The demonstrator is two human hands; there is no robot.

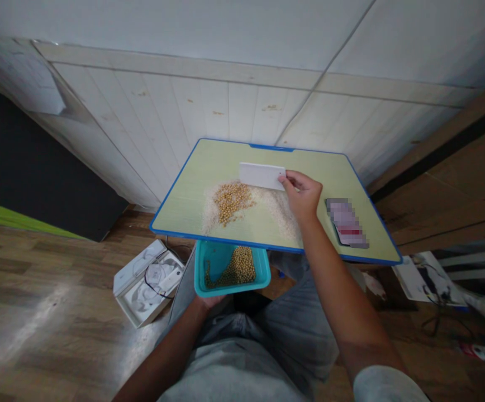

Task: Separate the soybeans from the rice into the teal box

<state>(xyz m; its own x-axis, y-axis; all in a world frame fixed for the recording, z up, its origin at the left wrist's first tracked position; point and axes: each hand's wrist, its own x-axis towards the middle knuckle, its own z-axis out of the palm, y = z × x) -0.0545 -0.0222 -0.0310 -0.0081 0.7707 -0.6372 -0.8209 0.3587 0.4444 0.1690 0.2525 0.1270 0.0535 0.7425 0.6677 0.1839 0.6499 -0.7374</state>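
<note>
My right hand [303, 192] pinches one end of a flat white rectangular card [261, 175], held on edge over the small table. Just in front of the card lies a pile of soybeans [231, 202] on the pale green tabletop [188, 192]. White grains like rice [282, 211] spread on both sides of the beans. Below the table's front edge, my left hand [215, 300] supports a turquoise plastic tub [200, 282] from underneath; its fingers are mostly hidden. More soybeans [242, 265] rest inside the tub, heaped toward its right side.
A phone [346, 222], blurred out, lies on the table's right side. An open white box [150, 282] with a cable stands on the wooden floor to the left. A white panelled wall [162, 106] rises behind the table. At the right are a wooden cabinet [447, 178] and scattered cables.
</note>
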